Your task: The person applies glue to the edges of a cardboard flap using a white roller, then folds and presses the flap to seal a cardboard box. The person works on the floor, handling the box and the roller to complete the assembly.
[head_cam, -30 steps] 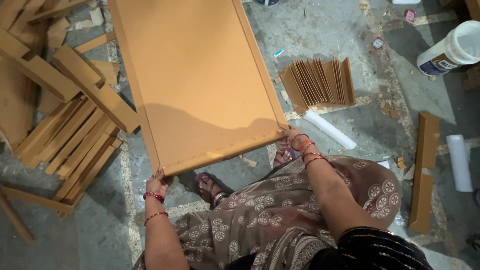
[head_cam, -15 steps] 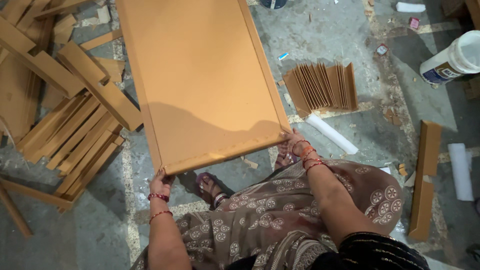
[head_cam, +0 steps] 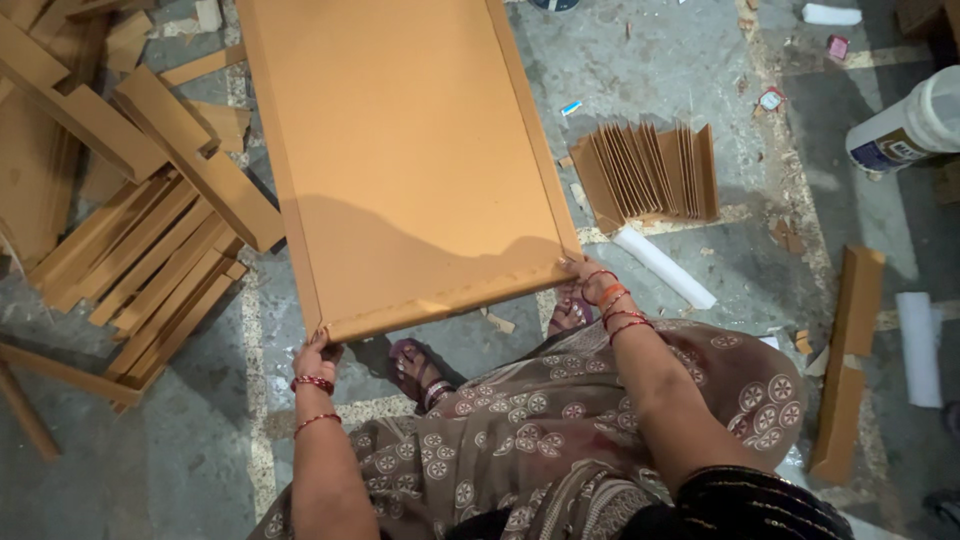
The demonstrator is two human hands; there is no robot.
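The board is gripped at its near edge by both hands. The left hand is curled under the board's near-left corner, fingers closed around the raised rim, wrist ringed with red bangles, forearm stretched forward from below. The right hand is clamped on the near-right corner, fingers wrapped over the rim, bangles stacked on the wrist, arm bent across a patterned brown garment. The board is held flat and slightly tilted above the floor, running away from the person; it is a large rectangle of smooth tan fibreboard, matte, framed by a thin raised lip along its long sides and near edge.

Left of the board, a heap of slats is seen, long flat strips of the same tan material, lying crossed and overlapped. Right of the board, a fan of strips is stood on edge in a tight row. Just beyond the board's near-right corner, a white tube is laid on the floor. Well right of the board, a white tub is tipped on its side. Beneath the board's near edge, sandalled feet are planted on the rough, speckled grey concrete.
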